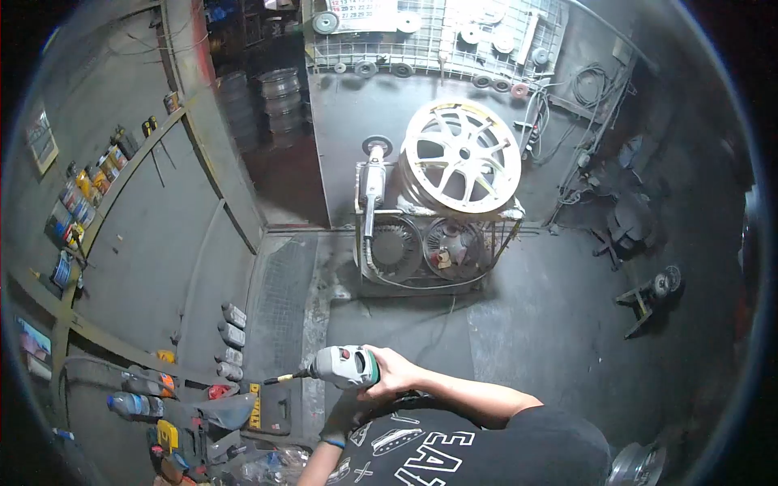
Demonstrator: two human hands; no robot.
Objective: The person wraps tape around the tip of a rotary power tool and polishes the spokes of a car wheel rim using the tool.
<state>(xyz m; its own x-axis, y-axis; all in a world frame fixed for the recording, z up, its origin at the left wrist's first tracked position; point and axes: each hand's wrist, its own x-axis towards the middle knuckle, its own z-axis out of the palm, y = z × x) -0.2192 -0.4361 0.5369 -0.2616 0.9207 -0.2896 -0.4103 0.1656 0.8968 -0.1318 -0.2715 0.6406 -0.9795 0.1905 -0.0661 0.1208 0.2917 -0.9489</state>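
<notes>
In the head view, the right hand was wrapped around the power tool, held before the shirt; the left hand was just below, its grip impossible to tell. A firm, two-handed hold seemed wisest.

The wheel sits on the stand. Behind the stand is the wall grid, before it the power tool, and behind-left of it, perhaps, stacked rims.
</notes>
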